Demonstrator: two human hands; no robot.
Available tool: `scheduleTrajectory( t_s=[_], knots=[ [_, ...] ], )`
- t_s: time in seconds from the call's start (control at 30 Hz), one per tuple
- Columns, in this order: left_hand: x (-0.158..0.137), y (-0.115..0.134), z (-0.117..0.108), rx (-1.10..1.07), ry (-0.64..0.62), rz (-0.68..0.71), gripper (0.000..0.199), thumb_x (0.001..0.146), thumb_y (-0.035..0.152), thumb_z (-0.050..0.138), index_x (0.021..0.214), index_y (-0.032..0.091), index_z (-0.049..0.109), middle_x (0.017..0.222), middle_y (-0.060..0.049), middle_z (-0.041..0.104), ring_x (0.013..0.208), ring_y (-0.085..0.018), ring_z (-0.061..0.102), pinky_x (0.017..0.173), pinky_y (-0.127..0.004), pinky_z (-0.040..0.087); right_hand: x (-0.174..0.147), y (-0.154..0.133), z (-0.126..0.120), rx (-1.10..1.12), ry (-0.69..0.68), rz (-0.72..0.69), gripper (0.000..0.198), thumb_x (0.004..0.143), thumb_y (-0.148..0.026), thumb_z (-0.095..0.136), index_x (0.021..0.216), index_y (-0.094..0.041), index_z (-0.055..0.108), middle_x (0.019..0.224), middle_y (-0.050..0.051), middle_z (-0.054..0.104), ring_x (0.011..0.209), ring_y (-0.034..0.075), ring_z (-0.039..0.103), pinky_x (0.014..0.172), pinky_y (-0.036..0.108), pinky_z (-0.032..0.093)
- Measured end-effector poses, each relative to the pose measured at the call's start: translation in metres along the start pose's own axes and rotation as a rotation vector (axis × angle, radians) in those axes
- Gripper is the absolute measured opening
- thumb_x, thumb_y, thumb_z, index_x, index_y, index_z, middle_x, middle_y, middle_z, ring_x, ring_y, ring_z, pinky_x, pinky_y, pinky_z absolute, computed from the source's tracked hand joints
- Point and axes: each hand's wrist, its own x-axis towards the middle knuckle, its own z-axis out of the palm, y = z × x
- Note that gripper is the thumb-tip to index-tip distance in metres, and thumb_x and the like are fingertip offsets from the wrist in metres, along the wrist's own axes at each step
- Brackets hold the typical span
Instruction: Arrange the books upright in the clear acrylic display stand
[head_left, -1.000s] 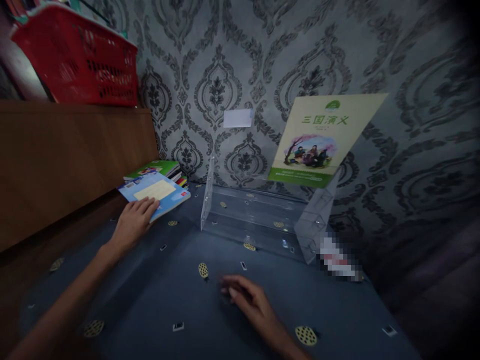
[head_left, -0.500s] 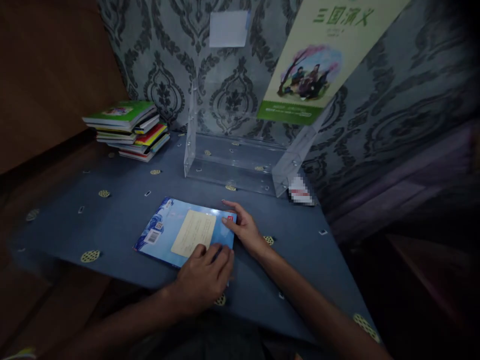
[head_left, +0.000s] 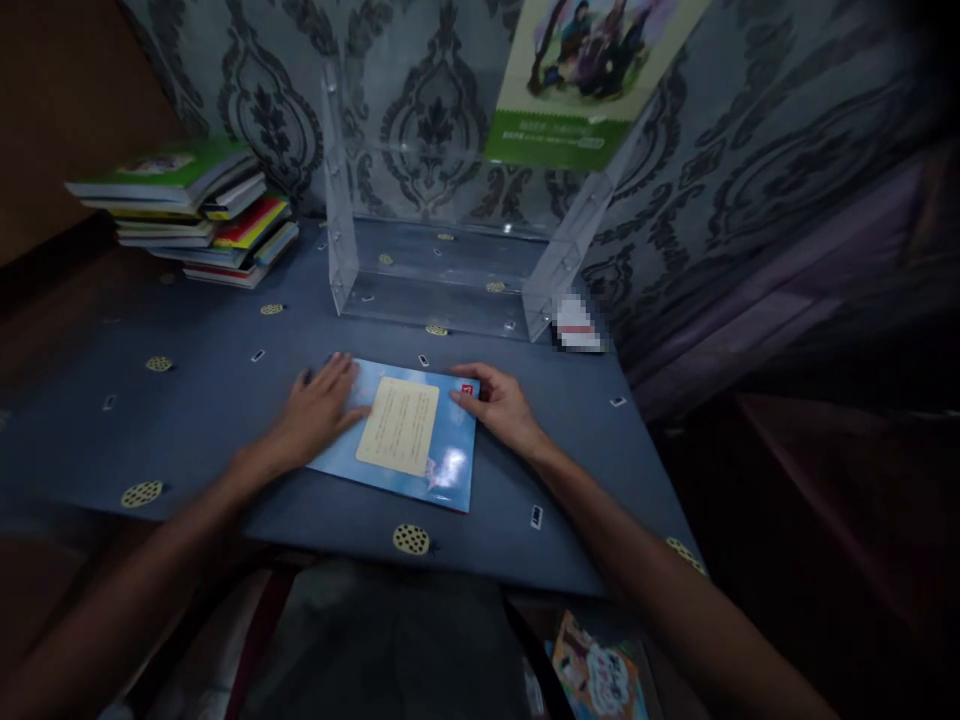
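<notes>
A blue book [head_left: 450,455] with a cream text panel lies back cover up on the cloth-covered table. My right hand [head_left: 499,405] grips its far right corner, thumb on the cover and fingers at the edge. At the other end, my left hand [head_left: 319,405] rests with fingers stretched out over the left part of the book, hiding the barcode area. How firmly that palm presses cannot be seen.
A stack of books [head_left: 225,225] stands at the back left. Behind the blue book is a clear acrylic rack [head_left: 442,300], with a green-and-cream printed panel [head_left: 585,100] above it. A pixelated item [head_left: 577,325] sits beside the rack; another colourful book [head_left: 596,675] is below the table edge.
My left hand has moved from the book's near right edge to its left end, its fingers straightening. My right hand stays at the right corner. The camera view has tilted down.
</notes>
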Motion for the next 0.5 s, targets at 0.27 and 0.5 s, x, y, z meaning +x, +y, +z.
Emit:
scheduleTrajectory(
  t_s=[0.27, 0.5],
  knots=[
    [-0.002, -0.022, 0.006, -0.086, 0.098, -0.013, 0.064, 0.105, 0.05, 0.028, 0.153, 0.01, 0.041, 0.162, -0.022, 0.039, 0.153, -0.033, 0.033, 0.118, -0.061, 0.033, -0.024, -0.06, 0.064, -0.548, -0.331, -0.419, 0.037, 0.099, -0.03, 0.056, 0.134, -0.019, 0.062, 0.152, 0.014, 0.053, 0.146, 0.03, 0.043, 0.119, 0.054, 0.037],
    [-0.003, -0.022, 0.005, -0.093, 0.117, 0.009, 0.06, 0.106, 0.046, 0.025, 0.151, 0.012, 0.043, 0.161, -0.02, 0.041, 0.152, -0.032, 0.034, 0.118, -0.058, 0.033, -0.021, -0.052, 0.085, -0.608, -0.401, -0.313, 0.071, 0.099, -0.05, 0.058, 0.151, -0.004, 0.043, 0.163, 0.026, 0.034, 0.157, 0.034, 0.024, 0.128, 0.055, 0.024]
  ],
)
